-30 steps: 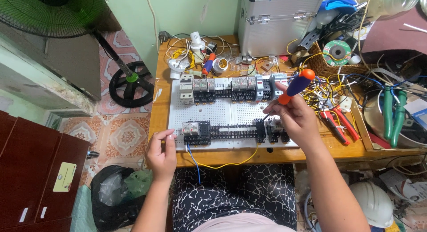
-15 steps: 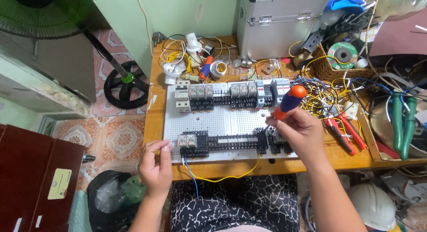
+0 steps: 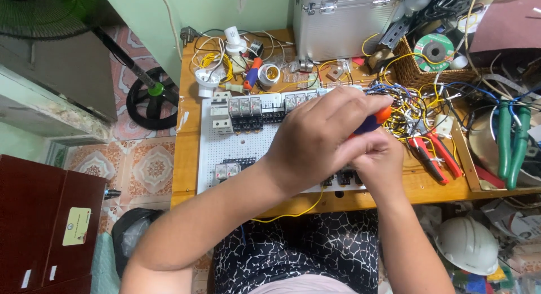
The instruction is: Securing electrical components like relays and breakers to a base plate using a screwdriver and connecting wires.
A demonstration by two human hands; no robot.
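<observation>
My left hand (image 3: 321,136) reaches across the white perforated panel (image 3: 217,153) and wraps over the orange and blue handle of a screwdriver (image 3: 376,119). My right hand (image 3: 378,161) sits just below it, gripping the same screwdriver lower down, over the row of black terminal blocks at the panel's front right. Both hands hide the screwdriver's shaft and tip. Grey breakers and relays (image 3: 242,109) line the panel's top row. A yellow wire (image 3: 287,215) loops off the desk's front edge.
A silver metal case (image 3: 344,18) stands at the back. Red-handled pliers (image 3: 431,153) and tangled wires lie right of the panel, with a wicker basket (image 3: 420,74) behind. Green-handled cutters (image 3: 510,142) lie far right. A white helmet (image 3: 468,243) and a fan base (image 3: 152,96) are on the floor.
My left hand left the panel's front left corner and moved right onto the screwdriver handle. My right hand with the screwdriver lowered toward the front terminal row.
</observation>
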